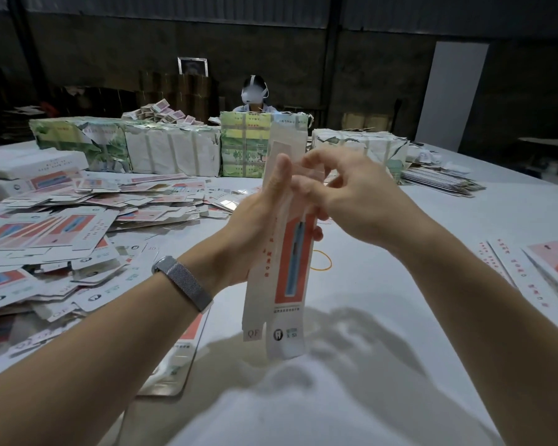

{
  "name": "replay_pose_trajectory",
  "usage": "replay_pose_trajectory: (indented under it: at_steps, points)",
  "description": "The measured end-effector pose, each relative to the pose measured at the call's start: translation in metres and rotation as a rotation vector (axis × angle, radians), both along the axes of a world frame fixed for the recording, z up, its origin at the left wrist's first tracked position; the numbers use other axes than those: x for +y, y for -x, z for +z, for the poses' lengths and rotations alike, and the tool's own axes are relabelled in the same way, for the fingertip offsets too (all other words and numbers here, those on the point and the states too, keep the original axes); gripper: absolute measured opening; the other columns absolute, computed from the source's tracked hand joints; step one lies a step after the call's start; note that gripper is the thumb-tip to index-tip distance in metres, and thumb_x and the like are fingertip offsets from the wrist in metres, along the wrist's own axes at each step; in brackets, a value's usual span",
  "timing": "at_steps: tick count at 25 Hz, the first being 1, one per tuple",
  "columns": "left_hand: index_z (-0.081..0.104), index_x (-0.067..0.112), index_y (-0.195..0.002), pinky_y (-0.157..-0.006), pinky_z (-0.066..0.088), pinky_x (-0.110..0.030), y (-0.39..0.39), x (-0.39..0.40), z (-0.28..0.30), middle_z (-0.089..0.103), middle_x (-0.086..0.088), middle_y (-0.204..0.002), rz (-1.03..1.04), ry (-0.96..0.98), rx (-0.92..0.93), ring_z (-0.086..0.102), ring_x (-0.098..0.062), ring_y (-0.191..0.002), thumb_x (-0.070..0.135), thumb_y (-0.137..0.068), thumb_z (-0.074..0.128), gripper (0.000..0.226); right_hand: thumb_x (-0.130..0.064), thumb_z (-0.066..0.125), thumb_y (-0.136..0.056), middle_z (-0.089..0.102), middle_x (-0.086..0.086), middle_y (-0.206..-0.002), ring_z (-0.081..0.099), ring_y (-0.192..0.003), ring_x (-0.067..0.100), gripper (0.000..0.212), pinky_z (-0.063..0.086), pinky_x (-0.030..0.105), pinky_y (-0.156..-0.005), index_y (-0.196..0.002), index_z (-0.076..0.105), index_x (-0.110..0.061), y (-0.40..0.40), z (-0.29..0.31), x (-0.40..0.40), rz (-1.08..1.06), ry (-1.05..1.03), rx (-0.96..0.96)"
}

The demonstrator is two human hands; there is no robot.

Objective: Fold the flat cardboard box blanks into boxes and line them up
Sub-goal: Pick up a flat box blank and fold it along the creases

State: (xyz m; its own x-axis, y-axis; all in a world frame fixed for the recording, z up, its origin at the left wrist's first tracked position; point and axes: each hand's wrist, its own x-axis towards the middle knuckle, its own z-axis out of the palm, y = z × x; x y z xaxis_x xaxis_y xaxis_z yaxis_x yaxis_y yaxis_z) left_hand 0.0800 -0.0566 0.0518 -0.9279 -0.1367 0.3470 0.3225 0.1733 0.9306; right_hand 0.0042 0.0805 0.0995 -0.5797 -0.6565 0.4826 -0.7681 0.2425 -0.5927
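A long white box blank with an orange panel and a blue toothbrush picture stands upright in the air over the white table. My left hand grips its left side at mid-height, thumb up along the edge. My right hand pinches the blank's upper part with curled fingers; the motion blurs them. The lower flaps hang free near my lap. A big heap of flat blanks lies at the left. Folded boxes lie side by side at the right edge.
Wrapped paper bundles form a wall across the far side of the table, and a person sits behind them. A yellow rubber band lies on the table behind the blank. A stack of flat sheets sits far right.
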Motion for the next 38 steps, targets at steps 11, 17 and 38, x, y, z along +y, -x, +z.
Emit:
replay_pose_trajectory:
  at_steps: [11,17,38]
  points:
    - [0.055,0.005,-0.128,-0.069,0.052,-0.032,0.004,0.012,0.001,0.059,-0.015,-0.09,-0.083,-0.045,0.078,0.061,-0.019,-0.073,0.07,-0.077,0.04,0.084,-0.028,0.058,-0.099,0.064,0.011,-0.079,0.059,-0.058,0.021,0.028,0.046,0.038,-0.049,-0.074,0.058,-0.016,-0.013,0.001,-0.006,0.197,0.281,-0.299]
    - [0.046,0.005,-0.143,-0.079,0.056,-0.036,0.004,0.013,0.003,0.063,-0.024,-0.107,-0.143,-0.245,0.122,0.066,-0.026,-0.09,0.068,-0.06,0.081,0.11,-0.023,0.054,-0.101,0.061,0.016,-0.12,0.071,-0.088,0.014,0.014,0.058,0.032,-0.067,-0.114,0.054,-0.028,-0.012,-0.02,-0.017,0.267,0.601,-0.421]
    - [0.04,0.022,-0.132,-0.082,0.057,-0.029,0.014,0.022,-0.005,0.06,-0.017,-0.128,0.155,-0.237,0.491,0.069,-0.023,-0.106,0.019,-0.108,0.039,0.025,-0.019,0.035,-0.107,0.063,0.002,-0.127,0.067,-0.11,0.019,0.035,0.057,0.042,-0.094,-0.136,0.039,-0.038,-0.018,-0.036,-0.03,0.386,0.62,-0.493]
